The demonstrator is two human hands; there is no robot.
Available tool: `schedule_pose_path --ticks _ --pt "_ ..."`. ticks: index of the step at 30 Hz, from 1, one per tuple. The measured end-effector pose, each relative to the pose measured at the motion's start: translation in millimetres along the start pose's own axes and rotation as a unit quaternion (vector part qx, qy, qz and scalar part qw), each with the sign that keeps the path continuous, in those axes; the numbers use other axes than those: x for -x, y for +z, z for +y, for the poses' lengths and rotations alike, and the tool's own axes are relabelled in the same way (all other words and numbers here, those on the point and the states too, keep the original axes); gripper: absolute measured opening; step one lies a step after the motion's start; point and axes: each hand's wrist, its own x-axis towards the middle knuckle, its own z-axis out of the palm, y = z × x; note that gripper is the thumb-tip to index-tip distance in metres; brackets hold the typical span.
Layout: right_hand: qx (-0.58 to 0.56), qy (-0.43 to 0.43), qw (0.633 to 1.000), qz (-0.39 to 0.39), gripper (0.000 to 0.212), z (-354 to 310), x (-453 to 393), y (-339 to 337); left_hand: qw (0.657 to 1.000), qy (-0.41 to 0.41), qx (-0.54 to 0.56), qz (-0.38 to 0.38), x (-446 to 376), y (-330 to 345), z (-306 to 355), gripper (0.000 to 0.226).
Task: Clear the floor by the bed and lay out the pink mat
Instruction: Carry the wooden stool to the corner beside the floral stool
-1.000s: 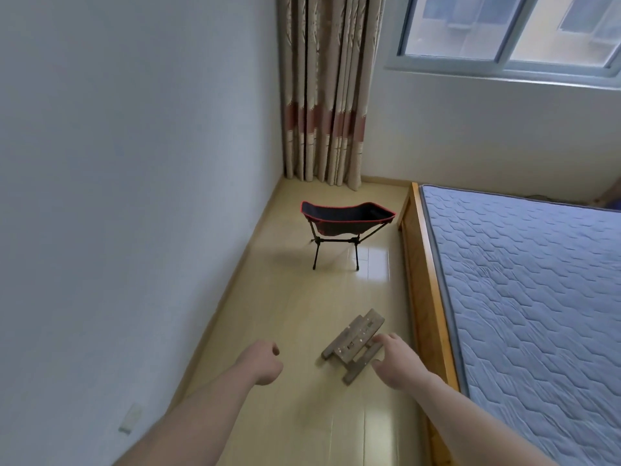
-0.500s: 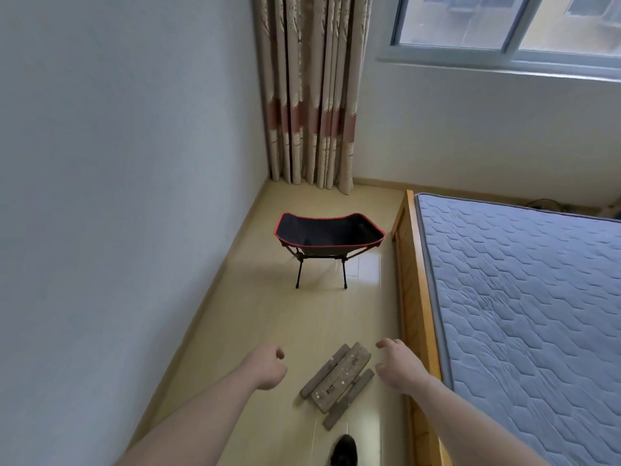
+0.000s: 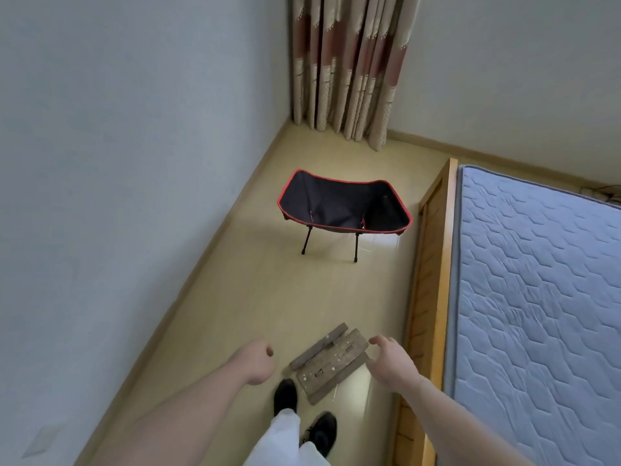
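A small weathered wooden stool [image 3: 328,362] lies on the yellow floor [image 3: 255,297] beside the bed frame. My right hand [image 3: 391,363] hovers just right of it, fingers relaxed and spread, holding nothing. My left hand [image 3: 257,363] hangs left of the stool with loosely curled fingers and is empty. Farther along the floor stands a black folding camp chair with red trim [image 3: 342,205]. No pink mat is in view.
The wooden bed frame [image 3: 433,264] with a blue quilted mattress [image 3: 537,297] fills the right side. A grey wall [image 3: 117,196] bounds the left. Curtains [image 3: 349,68] hang in the far corner. My black shoes [image 3: 285,395] stand just behind the stool.
I have stepped forward and the view tilted down: chair and stool are nearer, my feet have come into view. Both hands stay empty on either side of the stool.
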Motion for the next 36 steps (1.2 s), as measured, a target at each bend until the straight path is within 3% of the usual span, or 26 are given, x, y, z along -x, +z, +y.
schedule_pose_path --ticks 7,12,21,25,30,34,36 --pt "-0.018 0.025 0.999 -0.02 0.051 15 -84 1 0.999 0.009 0.037 -0.021 -97 16 28 0.048" --pt "-0.01 0.049 0.997 -0.05 0.052 42 -161 29 0.997 -0.03 0.047 -0.046 -168 68 18 0.043" --pt "-0.017 0.067 0.995 -0.077 0.06 115 -331 144 0.985 -0.122 0.073 -0.097 -303 216 -41 0.045" --pt "-0.023 0.103 0.991 -0.082 0.072 161 -400 206 0.966 -0.175 0.143 -0.126 -360 290 -58 0.06" --pt "0.0 0.112 0.992 -0.063 0.076 191 -453 234 0.934 -0.236 0.231 -0.137 -399 333 -60 0.084" --pt "-0.015 0.13 0.988 -0.085 0.088 210 -487 266 0.906 -0.267 0.288 -0.159 -435 351 -57 0.064" --pt "-0.024 0.138 0.987 -0.083 0.084 217 -500 273 0.881 -0.292 0.333 -0.167 -450 354 -57 0.069"
